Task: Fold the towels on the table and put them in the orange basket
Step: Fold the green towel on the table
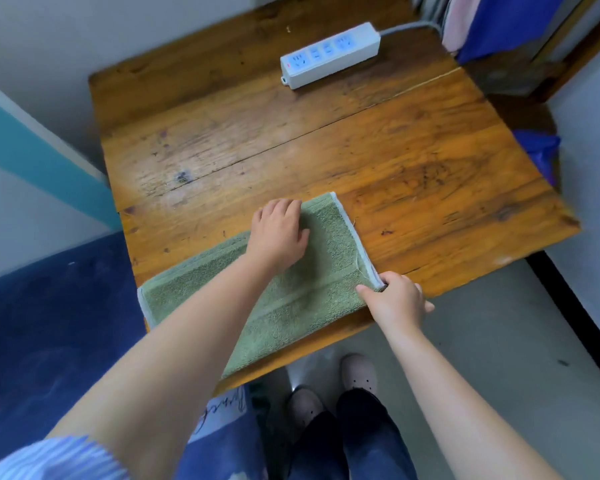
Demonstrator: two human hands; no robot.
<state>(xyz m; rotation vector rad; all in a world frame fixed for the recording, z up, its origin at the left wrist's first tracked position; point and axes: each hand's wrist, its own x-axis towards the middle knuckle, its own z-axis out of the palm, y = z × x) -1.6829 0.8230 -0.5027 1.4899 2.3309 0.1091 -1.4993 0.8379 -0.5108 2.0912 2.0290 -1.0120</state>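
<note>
Head view: green towel (291, 289) lies flat on the near part of the wooden table (361, 150), already doubled into a long band, its near edge running along the table edge. Left hand (278, 230) rests on the far right corner of the towel, fingers curled loosely over the cloth; whether it grips or only presses is unclear. Right hand (395, 299) pinches the near right corner, thumb on top, fingers beneath the white-trimmed edge. Orange basket not in view. White power strip (329, 55) sits well apart at the far side of the table. Judgement: step in hand is the next fold, right end carried over toward the left end. To do it well: get both right corners held alike, lift them together so the short edge stays straight, carry it across and lay it on the left edge with trims matching, then smooth the crease flat with an open palm. Risk: the layers under the right pinch separate, giving a skewed fold; keep both layers in the pinch.
</note>
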